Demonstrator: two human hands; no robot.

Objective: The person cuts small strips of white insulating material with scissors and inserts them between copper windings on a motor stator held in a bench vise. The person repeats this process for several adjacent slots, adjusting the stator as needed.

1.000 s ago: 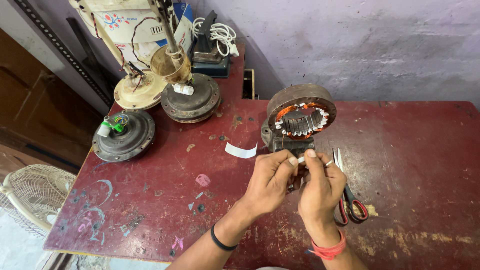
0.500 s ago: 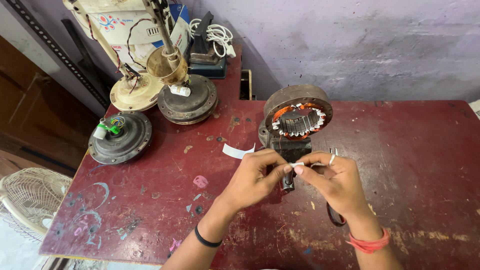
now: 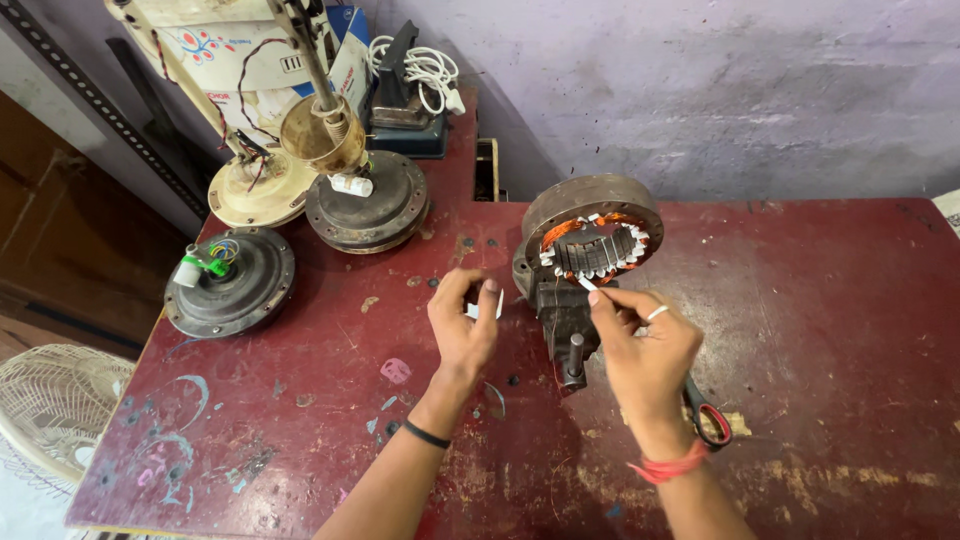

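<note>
A round fan motor stator (image 3: pixel 595 238) with copper windings and white slot papers stands upright in a small dark vise (image 3: pixel 562 320) on a red table (image 3: pixel 820 330). My right hand (image 3: pixel 645 355) pinches a thin white strip (image 3: pixel 588 284) and holds its tip at the stator's lower slots. My left hand (image 3: pixel 462 320) hovers left of the vise, fingers curled loosely, over a white paper piece (image 3: pixel 478 308) lying on the table; whether it touches the paper I cannot tell.
Red-handled scissors (image 3: pixel 708 415) lie by my right wrist. A dark motor housing (image 3: pixel 230 280) with green wires sits at left. Another housing (image 3: pixel 366 205) and a cream fan body (image 3: pixel 258 190) stand behind. A wire fan guard (image 3: pixel 45 405) is beyond the left edge.
My hands have parted. The right hand rose with the white strip to the stator's lower slots; the left hand moved left, away from the vise.
</note>
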